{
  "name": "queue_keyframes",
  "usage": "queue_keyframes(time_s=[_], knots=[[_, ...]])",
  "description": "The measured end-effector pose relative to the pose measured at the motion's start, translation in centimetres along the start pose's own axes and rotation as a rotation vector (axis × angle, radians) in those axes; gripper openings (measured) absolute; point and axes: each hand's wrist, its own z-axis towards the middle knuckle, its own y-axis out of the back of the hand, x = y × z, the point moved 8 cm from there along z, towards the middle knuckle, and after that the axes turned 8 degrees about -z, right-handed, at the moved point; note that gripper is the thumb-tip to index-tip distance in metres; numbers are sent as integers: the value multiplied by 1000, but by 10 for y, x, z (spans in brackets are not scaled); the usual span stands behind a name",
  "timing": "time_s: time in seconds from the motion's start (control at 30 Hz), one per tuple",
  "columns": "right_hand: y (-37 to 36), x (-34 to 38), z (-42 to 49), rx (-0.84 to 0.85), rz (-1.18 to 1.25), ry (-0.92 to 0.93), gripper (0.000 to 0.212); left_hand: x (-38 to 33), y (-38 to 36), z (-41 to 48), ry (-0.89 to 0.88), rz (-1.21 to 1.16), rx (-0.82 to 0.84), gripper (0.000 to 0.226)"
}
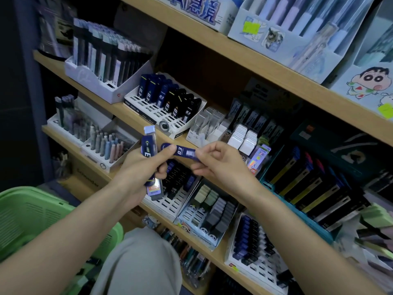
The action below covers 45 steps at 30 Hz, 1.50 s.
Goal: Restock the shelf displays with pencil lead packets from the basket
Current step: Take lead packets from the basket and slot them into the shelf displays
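Packet bundle [150, 146] gripped in left hand [136, 173]; single blue packet [184, 153] pinched by right hand [221, 165], before shelf [119, 111].

Dim, blue-tinged light is reaching the upper shelf [265, 67] at right while the left edge is sinking into near-black shadow. Wide-angle distortion is bowing the shelf boards, and blur is smearing the boxes [370, 218] at the right edge. At centre, the print on the lead packet [185, 153] is reading sharp.
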Motion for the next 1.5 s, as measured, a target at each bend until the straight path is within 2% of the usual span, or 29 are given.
queue_keyframes(time_s=[0.07,0.17,0.23,0.47,0.67,0.8,0.9,1.27,1.5], knots=[[-12,-3,-1,51,-154,23,10,-5,8,2,-35,15,-26,20],[-30,0,-1,91,-558,160,7,-11,15,4,-62,129,-50,21],[-43,6,0,123,-646,205,9,-12,16,5,-65,201,-43,13],[-57,39,14,55,-576,323,37,-28,21,9,-148,315,13,6],[-33,83,57,-208,-440,414,22,-38,57,26,-116,261,-63,24],[-27,102,94,-378,-504,458,13,-39,79,35,-90,277,-97,34],[-29,110,116,-431,-536,481,14,-36,92,43,-55,196,-105,30],[-36,111,161,-432,-750,461,20,-22,118,57,-7,124,-165,29],[-35,108,164,-399,-681,451,16,-13,117,59,20,84,-163,25]])
